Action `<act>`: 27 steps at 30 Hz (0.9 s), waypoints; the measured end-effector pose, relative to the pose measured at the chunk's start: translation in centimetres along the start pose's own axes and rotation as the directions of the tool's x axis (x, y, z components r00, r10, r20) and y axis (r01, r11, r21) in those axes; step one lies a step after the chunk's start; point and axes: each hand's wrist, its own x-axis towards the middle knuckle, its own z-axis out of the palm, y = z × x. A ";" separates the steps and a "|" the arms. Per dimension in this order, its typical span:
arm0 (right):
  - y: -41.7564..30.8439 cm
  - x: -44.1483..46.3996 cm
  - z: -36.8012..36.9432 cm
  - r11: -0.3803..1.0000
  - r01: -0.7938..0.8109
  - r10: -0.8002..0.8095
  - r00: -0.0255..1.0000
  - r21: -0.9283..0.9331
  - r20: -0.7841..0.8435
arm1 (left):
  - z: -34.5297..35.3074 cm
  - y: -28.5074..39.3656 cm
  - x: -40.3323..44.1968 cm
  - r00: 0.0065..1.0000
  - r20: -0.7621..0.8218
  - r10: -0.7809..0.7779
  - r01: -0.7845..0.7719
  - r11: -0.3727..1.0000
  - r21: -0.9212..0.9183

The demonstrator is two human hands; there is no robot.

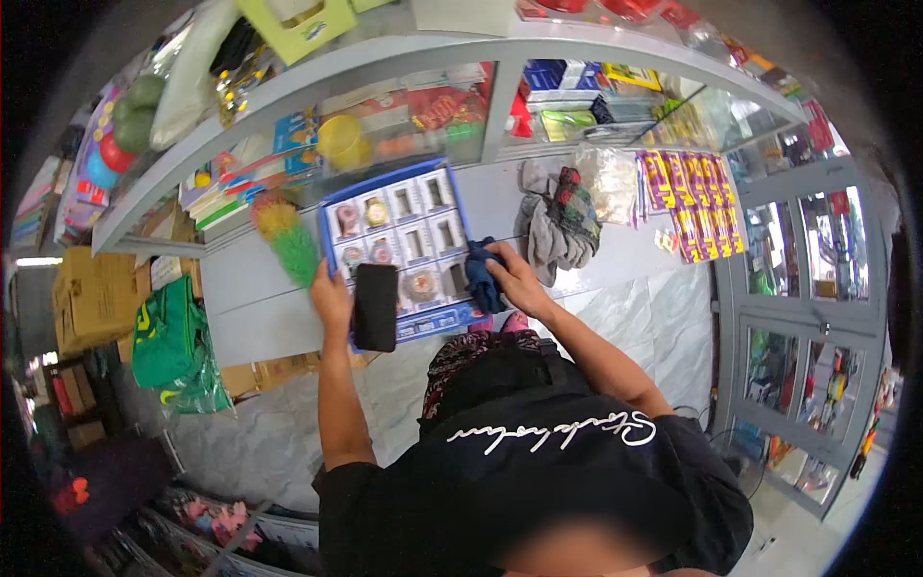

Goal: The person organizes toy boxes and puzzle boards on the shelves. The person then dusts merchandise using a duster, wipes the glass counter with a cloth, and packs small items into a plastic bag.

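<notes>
A blue display box (452, 321) with white compartments lies on the grey counter, and several of its compartments hold watches (376, 211). My left hand (332, 300) grips the box's left edge. Beside its fingers, a black phone-like slab (375, 308) covers the lower left compartments; whether the hand touches it, I cannot tell. A bunched dark blue cloth (484, 276) is in my right hand (516, 280), against the box's right edge. Just beyond my left hand lies a fluffy duster (286, 238) in yellow, orange and green.
Right of the box are a grey cloth (548, 226), a plaid cloth (574, 207), a clear plastic bag (611, 183) and purple-yellow packets (687, 202). Glass shelving (404, 115) stands behind the counter. A green bag (173, 346) and cardboard box (96, 298) are left; a glass-door cabinet (803, 317) is right.
</notes>
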 end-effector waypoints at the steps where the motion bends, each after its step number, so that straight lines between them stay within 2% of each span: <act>1: -0.3 0.2 -0.2 1.000 -0.014 0.013 1.000 0.025 0.018 | -0.1 -1.2 0.6 1.000 -0.019 0.007 -0.008 1.000 -0.020; 2: -1.3 0.2 -0.5 0.998 -0.027 0.025 0.999 0.048 0.037 | -0.3 -1.5 0.9 0.999 -0.039 0.013 -0.015 0.999 -0.041; 3: -2.6 -0.3 -1.3 0.999 0.011 -0.013 0.999 -0.053 -0.035 | -0.1 -1.7 0.8 0.999 -0.025 0.028 -0.029 0.999 -0.043; 5: -4.8 -1.4 -3.4 0.962 0.065 -0.113 0.978 -0.263 -0.173 | -1.8 0.4 0.9 0.990 0.072 -0.123 0.125 0.992 -0.031; 6: -5.2 -2.1 -4.7 0.928 0.083 -0.185 0.949 -0.363 -0.257 | -2.4 2.0 0.6 0.991 0.082 -0.109 0.112 0.993 -0.033; 7: -5.5 -2.9 -6.3 0.928 0.044 -0.175 0.928 -0.371 -0.329 | -3.1 4.8 -0.2 0.997 -0.079 0.023 -0.018 0.997 0.073; 8: -6.1 -3.9 -7.8 0.922 -0.044 -0.137 0.892 -0.385 -0.430 | -3.1 6.7 -0.8 0.960 -0.224 0.170 -0.127 0.973 0.194; 10: -5.4 -5.2 -10.6 0.912 -0.171 -0.110 0.774 -0.373 -0.624 | -2.1 10.5 -1.6 0.932 -0.222 0.285 -0.301 0.953 -0.040; 11: -4.2 -5.6 -11.8 0.902 -0.186 -0.152 0.710 -0.391 -0.688 | -1.2 12.8 -2.1 0.888 -0.219 0.404 -0.432 0.897 -0.099; 13: -1.0 -5.3 -13.3 0.869 -0.228 -0.223 0.610 -0.438 -0.760 | 1.8 17.7 -4.1 0.846 -0.118 0.520 -0.533 0.829 -0.167; 14: 1.5 -5.1 -13.7 0.816 -0.262 -0.230 0.672 -0.516 -0.704 | 4.2 19.1 -4.8 0.806 -0.035 0.590 -0.577 0.772 -0.267; 15: 3.6 -4.9 -13.3 0.821 -0.228 -0.169 0.778 -0.523 -0.605 | 5.6 21.4 -5.8 0.773 0.074 0.630 -0.582 0.751 -0.311; 16: 5.2 -4.6 -12.1 0.776 -0.137 -0.236 0.843 -0.616 -0.484 | 7.3 23.5 -6.7 0.753 0.129 0.645 -0.588 0.748 -0.308; 17: 6.1 -4.2 -9.9 0.703 -0.062 -0.359 0.829 -0.709 -0.429 | 8.9 25.0 -7.1 0.729 0.185 0.660 -0.595 0.743 -0.306; 18: 5.7 -3.7 -8.2 0.775 -0.021 -0.297 0.871 -0.632 -0.392 | 10.2 26.0 -6.9 0.715 0.190 0.672 -0.604 0.732 -0.316; 20: 3.4 -3.2 -6.1 0.842 0.092 -0.240 0.946 -0.532 -0.217 | 12.7 27.9 -6.8 0.677 0.266 0.686 -0.675 0.723 -0.148; 21: 3.3 -3.0 -5.8 0.831 0.132 -0.251 0.956 -0.541 -0.153 | 13.5 28.0 -6.3 0.658 0.284 0.697 -0.696 0.708 -0.123; 22: 3.1 -3.0 -5.9 0.821 0.174 -0.261 0.961 -0.545 -0.088 | 14.2 27.7 -5.6 0.630 0.332 0.702 -0.743 0.669 -0.005; 24: 2.6 -3.8 -7.4 0.793 0.125 -0.252 0.958 -0.596 -0.135 | 15.8 25.6 -4.1 0.604 0.460 0.650 -0.757 0.649 0.076; 25: 3.0 -4.4 -9.0 0.744 0.070 -0.239 0.957 -0.664 -0.166 | 15.7 25.3 -3.3 0.590 0.466 0.660 -0.770 0.633 0.078; 26: 3.6 -5.3 -10.7 0.689 0.010 -0.226 0.953 -0.724 -0.202 | 15.4 25.1 -2.8 0.669 0.499 0.551 -0.697 0.698 0.163; 27: 4.8 -6.1 -12.6 0.712 -0.009 -0.271 0.919 -0.702 -0.286 | 15.5 25.2 -2.5 0.736 0.521 0.432 -0.616 0.747 0.251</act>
